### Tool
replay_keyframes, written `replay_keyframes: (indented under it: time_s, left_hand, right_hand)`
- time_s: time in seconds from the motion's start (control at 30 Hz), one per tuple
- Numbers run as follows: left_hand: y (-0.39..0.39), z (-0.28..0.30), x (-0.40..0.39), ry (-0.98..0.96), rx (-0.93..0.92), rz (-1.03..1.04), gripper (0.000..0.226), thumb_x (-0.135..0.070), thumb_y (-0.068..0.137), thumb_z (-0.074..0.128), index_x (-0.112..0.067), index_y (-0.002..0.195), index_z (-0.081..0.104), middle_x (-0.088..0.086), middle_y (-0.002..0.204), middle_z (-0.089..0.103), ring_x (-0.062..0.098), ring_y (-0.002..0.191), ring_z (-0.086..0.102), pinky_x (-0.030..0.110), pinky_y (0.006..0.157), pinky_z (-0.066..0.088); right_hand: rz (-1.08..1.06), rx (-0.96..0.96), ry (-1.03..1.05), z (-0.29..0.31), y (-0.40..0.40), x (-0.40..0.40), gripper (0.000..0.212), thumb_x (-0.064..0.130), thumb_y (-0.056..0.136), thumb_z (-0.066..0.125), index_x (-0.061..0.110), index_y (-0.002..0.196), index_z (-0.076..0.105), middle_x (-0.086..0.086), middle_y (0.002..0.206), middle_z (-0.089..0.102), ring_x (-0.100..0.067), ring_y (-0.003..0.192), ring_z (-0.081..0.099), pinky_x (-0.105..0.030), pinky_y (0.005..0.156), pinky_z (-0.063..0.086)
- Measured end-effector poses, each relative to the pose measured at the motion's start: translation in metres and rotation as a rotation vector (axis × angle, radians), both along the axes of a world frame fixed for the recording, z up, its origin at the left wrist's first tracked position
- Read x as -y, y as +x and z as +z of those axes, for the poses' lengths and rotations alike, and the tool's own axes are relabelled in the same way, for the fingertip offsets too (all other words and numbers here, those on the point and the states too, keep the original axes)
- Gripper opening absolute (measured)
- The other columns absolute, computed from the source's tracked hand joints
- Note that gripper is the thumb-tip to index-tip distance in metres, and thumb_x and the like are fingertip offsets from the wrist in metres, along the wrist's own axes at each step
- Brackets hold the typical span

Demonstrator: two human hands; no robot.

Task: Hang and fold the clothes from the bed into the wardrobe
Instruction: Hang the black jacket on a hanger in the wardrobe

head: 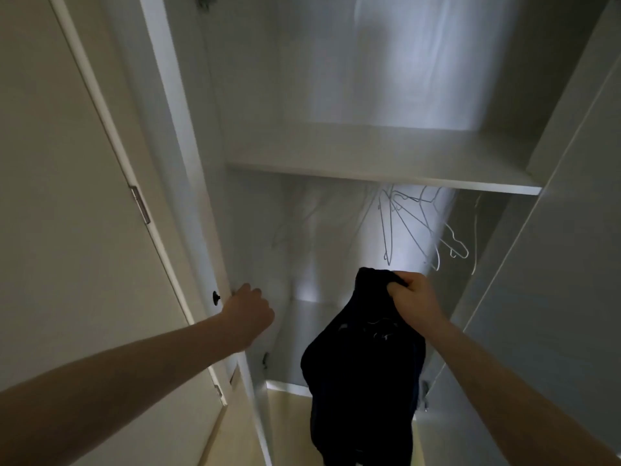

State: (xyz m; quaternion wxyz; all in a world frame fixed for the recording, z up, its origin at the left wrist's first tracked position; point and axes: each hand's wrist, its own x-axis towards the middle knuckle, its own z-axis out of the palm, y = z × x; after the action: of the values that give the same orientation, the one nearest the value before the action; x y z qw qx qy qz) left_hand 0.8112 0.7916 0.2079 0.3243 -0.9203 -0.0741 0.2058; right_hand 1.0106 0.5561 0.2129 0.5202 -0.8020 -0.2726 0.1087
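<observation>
- right hand (415,302) bunched tight on the dark shirt (364,375), hanging straight down at the wardrobe opening
- left hand (248,309) curled round the door edge (225,264)
- hangers (420,223) sit up and right, closest to the right hand

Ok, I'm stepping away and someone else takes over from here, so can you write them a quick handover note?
Left hand: grips the edge of the open wardrobe door.
Right hand: holds a dark garment bunched at its top, hanging in front of the open wardrobe.
Empty wire hangers hang under the shelf; no clothes show inside.
Done: wardrobe open, one garment brought over.
Left: put this garment on a hanger and hang it. The bed is out of view, so what remains there cannot be told.
</observation>
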Motion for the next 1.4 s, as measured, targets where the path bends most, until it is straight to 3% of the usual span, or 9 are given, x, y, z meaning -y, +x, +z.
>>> replay_keyframes:
  time_s: [0.17,0.3,0.4,0.53,0.67,0.87,1.07,1.23,1.4]
  left_hand:
    - [-0.025,0.011,-0.017,-0.148,0.094,0.168,0.056,-0.026,0.089,0.072,-0.016,0.138,0.046,0.007,0.136,0.052,0.028,0.124,0.052,0.041,0.099,0.042]
    - [-0.031,-0.005,-0.025,-0.936,0.341,0.587,0.091,-0.071,0.079,0.071,-0.027,0.150,0.037,-0.003,0.148,0.048,0.018,0.128,0.051,0.029,0.102,0.042]
    - [-0.030,-0.033,-0.020,-1.307,0.475,0.928,0.107,-0.081,0.074,0.064,-0.022,0.156,0.028,0.001,0.149,0.048,0.019,0.125,0.052,0.028,0.093,0.046]
    - [-0.037,-0.073,-0.022,-1.503,0.440,1.189,0.053,-0.062,0.094,0.058,-0.019,0.126,0.057,0.001,0.126,0.064,0.021,0.108,0.065,0.032,0.080,0.053]
    - [-0.031,-0.089,-0.024,-1.497,0.554,1.178,0.021,-0.015,0.098,0.054,-0.013,0.116,0.067,0.009,0.111,0.071,0.025,0.102,0.071,0.034,0.083,0.061]
    - [-0.015,-0.052,-0.058,-1.707,1.135,1.370,0.023,-0.022,0.093,0.052,-0.009,0.095,0.071,0.004,0.065,0.061,0.020,0.056,0.054,0.026,0.054,0.042]
    - [0.014,-0.004,-0.069,-1.819,1.184,1.269,0.028,-0.032,0.099,0.060,-0.009,0.099,0.074,0.014,0.094,0.077,0.030,0.089,0.073,0.034,0.080,0.058]
    - [0.050,0.004,-0.077,-1.855,1.193,1.236,0.020,-0.029,0.099,0.062,-0.013,0.102,0.074,0.009,0.094,0.078,0.024,0.087,0.075,0.029,0.073,0.057]
    - [0.075,-0.003,-0.100,-1.812,1.249,1.242,0.022,-0.025,0.100,0.061,-0.009,0.107,0.074,0.015,0.102,0.077,0.028,0.091,0.075,0.032,0.080,0.058]
  right_hand:
    - [0.020,-0.182,0.066,0.011,-0.026,-0.015,0.013,-0.002,0.084,0.047,-0.006,0.078,0.058,-0.007,0.063,0.050,-0.018,0.061,0.048,-0.028,0.058,0.038]
    - [0.038,-0.399,0.203,0.017,-0.045,-0.028,0.017,-0.009,0.082,0.043,-0.014,0.089,0.057,-0.011,0.071,0.052,-0.024,0.066,0.050,-0.028,0.058,0.041]
    - [0.081,-0.460,0.244,0.024,-0.058,-0.039,0.038,-0.012,0.084,0.039,0.006,0.090,0.072,-0.005,0.067,0.066,-0.016,0.060,0.061,-0.026,0.056,0.049]
    - [0.168,-0.462,0.244,0.028,-0.065,-0.050,0.049,-0.014,0.084,0.036,0.013,0.095,0.075,-0.002,0.071,0.069,-0.012,0.061,0.062,-0.023,0.055,0.049]
    - [0.226,-0.447,0.186,0.023,-0.059,-0.055,0.049,-0.014,0.085,0.035,0.010,0.099,0.074,-0.004,0.071,0.065,-0.012,0.058,0.057,-0.022,0.053,0.045]
    - [0.214,-0.362,-0.164,-0.007,-0.004,-0.061,0.022,-0.004,0.071,0.046,0.009,0.078,0.063,0.003,0.057,0.051,-0.015,0.056,0.046,-0.025,0.055,0.035]
    - [0.362,-0.295,-0.520,-0.055,0.060,-0.111,0.031,-0.002,0.078,0.047,0.004,0.101,0.068,-0.006,0.081,0.062,-0.019,0.072,0.057,-0.028,0.065,0.042]
    - [0.385,-0.388,-0.366,-0.067,0.096,-0.208,0.032,0.006,0.092,0.056,0.014,0.122,0.063,-0.016,0.116,0.070,-0.023,0.090,0.064,-0.031,0.073,0.051]
    - [0.313,-0.460,-0.154,-0.070,0.121,-0.308,0.043,0.012,0.096,0.066,0.013,0.136,0.049,-0.001,0.098,0.062,-0.022,0.085,0.063,-0.028,0.065,0.053]
